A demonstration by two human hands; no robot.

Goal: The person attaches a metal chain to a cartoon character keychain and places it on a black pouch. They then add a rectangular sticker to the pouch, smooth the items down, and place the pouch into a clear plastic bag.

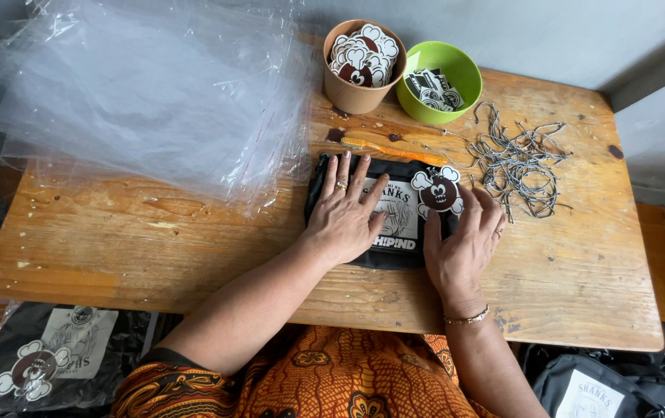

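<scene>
Head: both hands (344,213) flat on black garment (394,251).

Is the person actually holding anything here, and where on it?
Nothing is gripped. Left hand presses flat on the folded black garment; right hand rests on its right edge, beside a sticker.

Bare table (139,248) left; cords (518,162) right, cups (362,70) behind.
</scene>
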